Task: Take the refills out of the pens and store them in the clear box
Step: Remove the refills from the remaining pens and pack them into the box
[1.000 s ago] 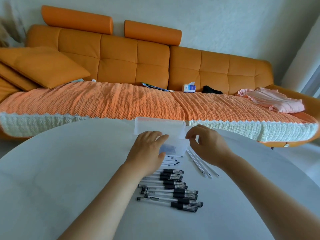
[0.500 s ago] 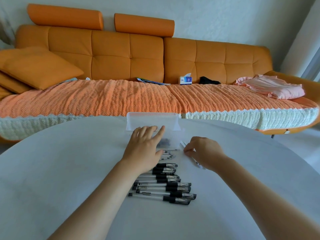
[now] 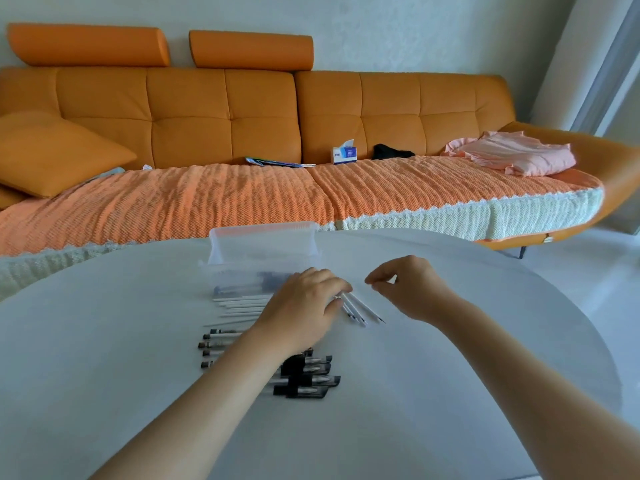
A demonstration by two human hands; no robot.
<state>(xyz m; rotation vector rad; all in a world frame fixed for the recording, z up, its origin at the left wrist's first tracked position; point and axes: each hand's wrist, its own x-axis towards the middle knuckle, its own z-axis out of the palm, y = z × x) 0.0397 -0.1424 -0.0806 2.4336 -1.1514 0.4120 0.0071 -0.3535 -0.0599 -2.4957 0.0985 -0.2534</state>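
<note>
A clear box (image 3: 221,251) with its lid (image 3: 263,237) standing up sits at the far side of the white table (image 3: 450,393); dark pen parts lie inside it. Three loose refills (image 3: 363,310) lie on the table to the box's right. My left hand (image 3: 301,310) reaches across and pinches their upper ends between thumb and fingertips. My right hand (image 3: 408,289) hovers just right of them, fingers loosely curled, holding nothing. A row of white refills (image 3: 239,304) lies in front of the box. Several black-capped pens (image 3: 308,375) lie nearer to me, partly hidden by my left forearm.
An orange sofa (image 3: 263,116) with a knitted cover runs behind the table. On it lie a tissue box (image 3: 344,154), a pink cloth (image 3: 512,154) and a cushion (image 3: 52,154). The round table's edge curves away at the right.
My right hand has let go of the refills and lifted to the right. My left hand has moved from the box over to the refills' upper ends. The view has shifted.
</note>
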